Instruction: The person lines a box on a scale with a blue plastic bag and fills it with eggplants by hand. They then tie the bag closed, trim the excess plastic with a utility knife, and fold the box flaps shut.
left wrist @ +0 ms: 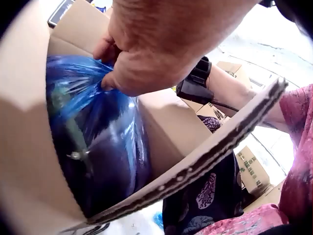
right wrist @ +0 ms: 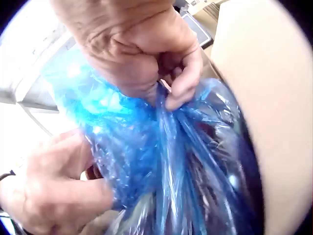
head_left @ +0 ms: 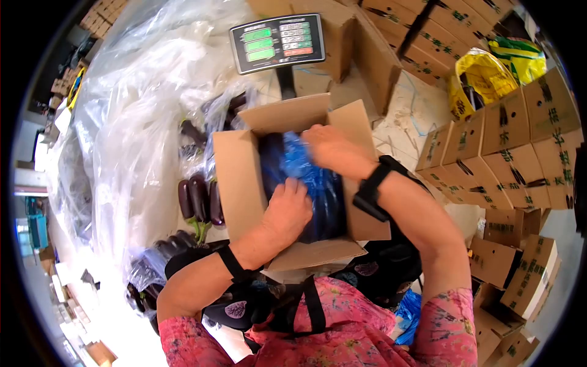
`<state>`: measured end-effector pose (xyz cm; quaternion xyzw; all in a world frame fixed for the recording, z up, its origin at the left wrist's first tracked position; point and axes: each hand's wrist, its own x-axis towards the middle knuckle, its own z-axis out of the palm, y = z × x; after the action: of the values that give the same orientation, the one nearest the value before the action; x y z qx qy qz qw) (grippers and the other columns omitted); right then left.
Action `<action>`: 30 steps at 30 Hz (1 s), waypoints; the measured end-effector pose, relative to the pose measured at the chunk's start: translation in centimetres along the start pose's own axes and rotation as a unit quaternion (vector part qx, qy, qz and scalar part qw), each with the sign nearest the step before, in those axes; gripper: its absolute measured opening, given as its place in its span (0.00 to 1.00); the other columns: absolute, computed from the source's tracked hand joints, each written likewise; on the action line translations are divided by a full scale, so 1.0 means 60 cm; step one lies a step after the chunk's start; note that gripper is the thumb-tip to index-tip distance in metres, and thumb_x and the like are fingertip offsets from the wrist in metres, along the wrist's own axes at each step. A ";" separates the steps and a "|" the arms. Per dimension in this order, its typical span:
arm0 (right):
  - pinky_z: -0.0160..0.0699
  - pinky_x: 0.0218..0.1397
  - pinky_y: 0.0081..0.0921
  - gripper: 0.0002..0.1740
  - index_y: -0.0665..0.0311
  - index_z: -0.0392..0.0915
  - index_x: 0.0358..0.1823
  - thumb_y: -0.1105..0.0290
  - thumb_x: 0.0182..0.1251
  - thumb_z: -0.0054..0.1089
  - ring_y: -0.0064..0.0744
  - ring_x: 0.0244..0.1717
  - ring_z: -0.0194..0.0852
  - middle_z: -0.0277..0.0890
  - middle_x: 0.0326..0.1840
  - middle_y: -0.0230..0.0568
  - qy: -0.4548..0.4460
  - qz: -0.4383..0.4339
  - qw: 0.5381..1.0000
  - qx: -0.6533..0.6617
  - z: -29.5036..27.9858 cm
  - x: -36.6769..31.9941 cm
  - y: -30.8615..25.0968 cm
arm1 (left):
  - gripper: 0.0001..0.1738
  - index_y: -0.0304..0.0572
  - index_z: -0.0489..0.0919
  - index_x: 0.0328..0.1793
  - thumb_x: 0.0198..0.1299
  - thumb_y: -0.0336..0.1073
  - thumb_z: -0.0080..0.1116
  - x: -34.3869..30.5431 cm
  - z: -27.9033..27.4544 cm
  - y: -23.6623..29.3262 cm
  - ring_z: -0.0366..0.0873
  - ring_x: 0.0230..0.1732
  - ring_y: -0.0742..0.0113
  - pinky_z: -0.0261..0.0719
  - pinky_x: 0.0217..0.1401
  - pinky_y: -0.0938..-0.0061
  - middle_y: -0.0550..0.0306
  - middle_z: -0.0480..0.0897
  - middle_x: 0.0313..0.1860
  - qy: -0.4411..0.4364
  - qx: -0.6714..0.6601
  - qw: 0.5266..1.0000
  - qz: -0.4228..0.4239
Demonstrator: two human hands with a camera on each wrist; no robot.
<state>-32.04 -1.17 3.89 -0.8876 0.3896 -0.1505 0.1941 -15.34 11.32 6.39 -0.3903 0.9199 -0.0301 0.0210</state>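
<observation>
An upright cardboard box (head_left: 235,183) with its flaps folded out holds a blue plastic bag (head_left: 327,202), through which dark, glossy shapes show. The right hand (head_left: 333,148) pinches the bag's gathered plastic near the far side; in the right wrist view the thumb and curled fingers of this hand (right wrist: 142,58) close on a twisted strand of the bag (right wrist: 171,147). Nearer the body, the left hand (head_left: 287,211) has its fingers on the bag. In the left wrist view, thumb and fingers of this hand (left wrist: 146,54) pinch the gathered blue film (left wrist: 95,81).
A scale display (head_left: 278,43) stands behind the box. Loose eggplants (head_left: 199,196) and clear plastic sheeting (head_left: 134,122) lie on the left. Printed cartons (head_left: 501,140) are stacked at the right, beside a yellow bag (head_left: 489,76).
</observation>
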 end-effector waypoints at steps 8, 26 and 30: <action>0.83 0.43 0.43 0.19 0.66 0.87 0.39 0.65 0.46 0.59 0.54 0.42 0.84 0.84 0.41 0.57 -0.293 -0.007 0.950 0.105 0.081 0.115 -0.081 | 0.10 0.39 0.85 0.29 0.45 0.37 0.59 0.036 0.040 -0.043 0.78 0.47 0.52 0.80 0.46 0.61 0.44 0.81 0.40 -0.092 -0.044 0.980 0.172; 0.72 0.55 0.35 0.12 0.65 0.80 0.40 0.68 0.56 0.65 0.41 0.49 0.73 0.75 0.44 0.42 0.042 -0.127 0.991 0.005 0.051 -0.128 -0.096 | 0.08 0.34 0.77 0.39 0.52 0.23 0.57 0.019 0.119 -0.062 0.80 0.33 0.55 0.78 0.38 0.64 0.47 0.80 0.29 0.093 -0.527 0.762 -0.365; 0.71 0.54 0.33 0.12 0.64 0.82 0.40 0.68 0.56 0.64 0.38 0.51 0.72 0.76 0.43 0.39 0.007 -0.132 0.990 -0.056 0.058 -0.124 -0.098 | 0.11 0.30 0.76 0.50 0.62 0.21 0.48 0.012 0.096 -0.041 0.75 0.34 0.67 0.76 0.37 0.74 0.54 0.79 0.37 0.066 -0.701 0.561 -0.435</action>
<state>-31.69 8.87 2.67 -0.9395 0.2787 -0.1590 0.1197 -13.71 8.90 0.80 -0.6318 0.3692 0.5933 -0.3355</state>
